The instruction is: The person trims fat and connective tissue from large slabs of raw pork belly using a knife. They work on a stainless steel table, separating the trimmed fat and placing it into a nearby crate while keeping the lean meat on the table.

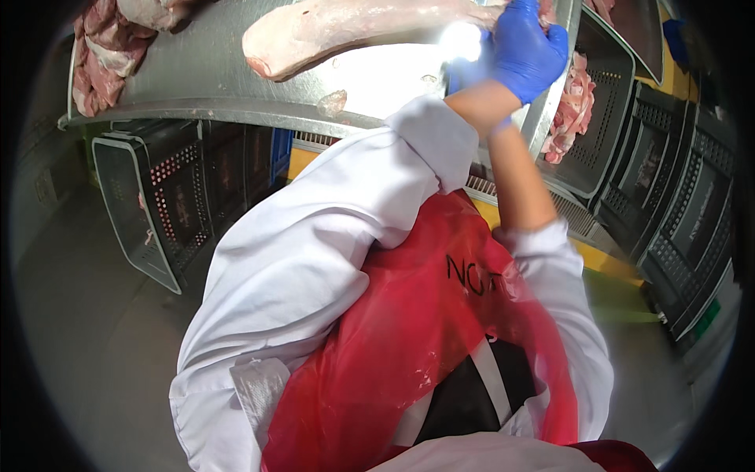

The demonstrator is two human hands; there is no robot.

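A long pale piece of meat [338, 31], pink at its cut left end, lies across the metal work table [204, 63]. My left hand [525, 49], in a blue glove, reaches across to its narrow right end. Its fingers are closed round that end, with the thumb at the right. Under the left wrist my right arm crosses over. Only a blurred blue patch of my right hand [470, 72] shows beside the meat, next to a bright glare. Its fingers, and anything in them, are hidden. A small meat scrap [332, 103] sits near the table's front edge.
More meat pieces [110, 51] are heaped at the table's left end. Below stands a dark perforated crate [141, 212]. To the right, meat trimmings [572, 110] lie in another dark crate [613, 118], with stacked crates [653, 157] beside it.
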